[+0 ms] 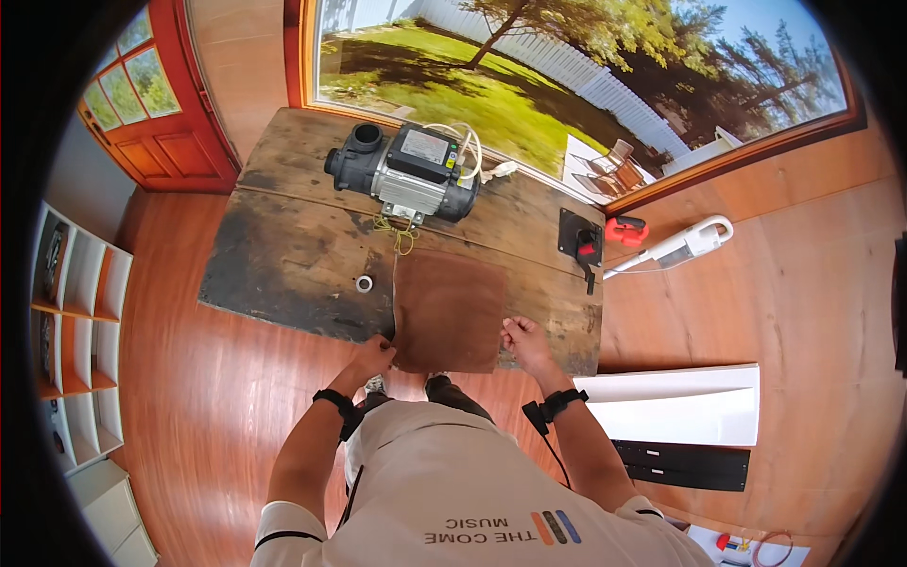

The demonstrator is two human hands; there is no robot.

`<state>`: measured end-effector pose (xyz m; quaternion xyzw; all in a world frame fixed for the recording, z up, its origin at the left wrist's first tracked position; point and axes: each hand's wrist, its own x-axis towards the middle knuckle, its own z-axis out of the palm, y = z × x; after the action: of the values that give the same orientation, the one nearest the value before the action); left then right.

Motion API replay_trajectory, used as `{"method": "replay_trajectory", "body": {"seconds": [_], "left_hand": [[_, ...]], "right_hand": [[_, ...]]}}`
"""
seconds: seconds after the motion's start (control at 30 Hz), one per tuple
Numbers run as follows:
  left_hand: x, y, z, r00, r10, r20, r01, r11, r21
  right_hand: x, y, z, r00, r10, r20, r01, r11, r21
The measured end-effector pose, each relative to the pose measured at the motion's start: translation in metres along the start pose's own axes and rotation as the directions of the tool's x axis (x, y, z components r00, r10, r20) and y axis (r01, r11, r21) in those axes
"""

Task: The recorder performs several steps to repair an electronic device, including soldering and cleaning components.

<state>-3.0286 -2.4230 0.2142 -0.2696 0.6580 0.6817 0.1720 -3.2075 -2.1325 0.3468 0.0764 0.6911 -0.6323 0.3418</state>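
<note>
Scene: I look down from head height on a worn wooden tabletop (283, 236) set before a wide window, a person in a white shirt standing at its near edge
Cloth: a brown square mat (447, 310) lies flat on the tabletop, its near edge right at the table's front edge, just in front of the person
Left grip: the left hand (374, 357) is curled shut on the mat's near left corner, fingers pinching the edge where it meets the table rim
Right grip: the right hand (522, 340) is closed in a loose fist at the mat's near right corner, touching its edge; I cannot tell for sure whether the cloth is pinched there
Mat and grips: the mat spans the gap between the two hands and stretches away from them toward the pump
Pump: a black and silver electric pump motor (408, 172) sits at the far side of the tabletop, a white cable (470, 149) coiled beside it, thin yellow wires trailing from it toward the mat
Small part: a white ring (365, 283) lies on the tabletop just left of the mat
Shelves: the white cubby shelf (80, 331) at far left holds small items too blurred for me to name
Far right: a black plate with a red-handled tool (583, 248) rests near the tabletop's right edge
</note>
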Motion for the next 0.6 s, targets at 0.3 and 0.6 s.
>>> {"method": "replay_trajectory", "body": {"seconds": [0.3,0.6], "left_hand": [[-0.004,-0.008,-0.013,1.000,-0.016,0.021,0.016,1.000,0.001],[0.002,-0.019,-0.014,1.000,0.018,0.007,-0.018,1.000,-0.013]], "right_hand": [[-0.013,-0.001,0.014,0.999,0.041,-0.006,-0.037,0.941,0.337],[-0.015,-0.006,0.031,0.999,0.035,0.037,-0.044,0.953,0.299]]}}
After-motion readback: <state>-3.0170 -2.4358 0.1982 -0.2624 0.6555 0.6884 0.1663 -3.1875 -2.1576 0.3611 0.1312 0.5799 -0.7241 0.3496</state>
